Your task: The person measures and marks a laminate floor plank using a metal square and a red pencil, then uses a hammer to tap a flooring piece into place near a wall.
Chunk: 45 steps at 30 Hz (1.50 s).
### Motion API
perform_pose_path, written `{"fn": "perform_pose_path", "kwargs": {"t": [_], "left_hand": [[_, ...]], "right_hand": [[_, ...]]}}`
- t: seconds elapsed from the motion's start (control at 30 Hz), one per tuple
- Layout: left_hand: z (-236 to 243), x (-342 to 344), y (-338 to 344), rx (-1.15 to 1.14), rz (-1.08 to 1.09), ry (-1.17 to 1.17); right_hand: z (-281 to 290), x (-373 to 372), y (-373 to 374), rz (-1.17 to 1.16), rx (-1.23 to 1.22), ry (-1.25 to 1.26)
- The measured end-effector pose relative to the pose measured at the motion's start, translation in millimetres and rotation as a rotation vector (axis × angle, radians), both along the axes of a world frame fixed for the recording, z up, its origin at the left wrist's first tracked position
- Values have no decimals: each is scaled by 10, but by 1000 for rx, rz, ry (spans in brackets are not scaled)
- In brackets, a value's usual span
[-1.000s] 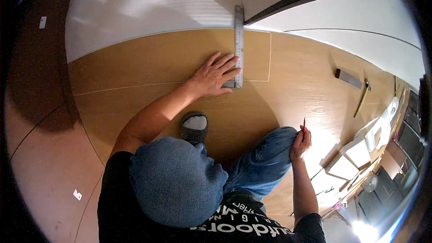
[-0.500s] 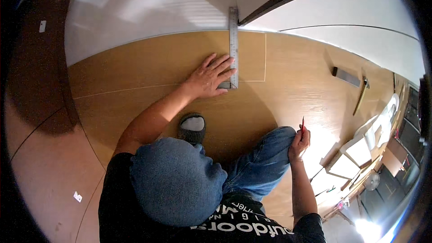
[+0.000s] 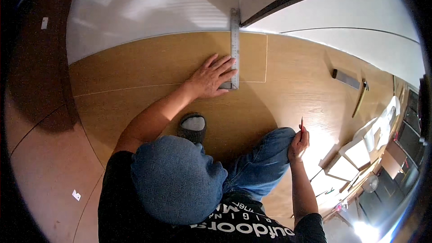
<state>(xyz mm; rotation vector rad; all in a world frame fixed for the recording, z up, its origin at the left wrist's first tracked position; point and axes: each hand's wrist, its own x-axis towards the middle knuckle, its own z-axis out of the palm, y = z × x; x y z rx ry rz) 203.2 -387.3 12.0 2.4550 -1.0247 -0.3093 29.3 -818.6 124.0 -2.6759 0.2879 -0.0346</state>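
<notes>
My left hand [image 3: 211, 76] lies flat with fingers spread over a steel L-square [image 3: 235, 49] on a light wood-grain board [image 3: 135, 58]. The square's long arm runs up to the white panel's edge, and its short arm is partly under my palm. Thin pale lines cross the board, forming a corner right of the square. My right hand [image 3: 299, 144] is closed round a red pencil [image 3: 302, 123], point upward, beside my bent right knee [image 3: 270, 148]. My shoe [image 3: 193, 126] rests on the board below my left hand.
A white panel [image 3: 148, 4] borders the board at the top. A grey-topped block [image 3: 345, 78] and a hammer [image 3: 360, 99] lie to the right. White pieces [image 3: 351, 157], a fan [image 3: 371, 182] and a bright lamp [image 3: 364, 229] are farther right. A pinkish sheet [image 3: 49, 166] is at left.
</notes>
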Motion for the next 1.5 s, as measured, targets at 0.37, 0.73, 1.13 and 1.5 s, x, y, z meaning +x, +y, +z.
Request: {"fn": "perform_pose_path", "kwargs": {"t": [0.37,0.73,1.13,1.5], "left_hand": [[-44,-19,6,-19,7,6],[-7,-24,6,-8,6,-1],[-68,-57,8,-14,4,-4],[-511,-82,-49,-118,37,-121]], "right_hand": [[-17,-13,-10,-9,5,23],[103,57,109,9,-47,38],[184,122,238,32,-76,78],[-150,63,-94,93,11,79]]}}
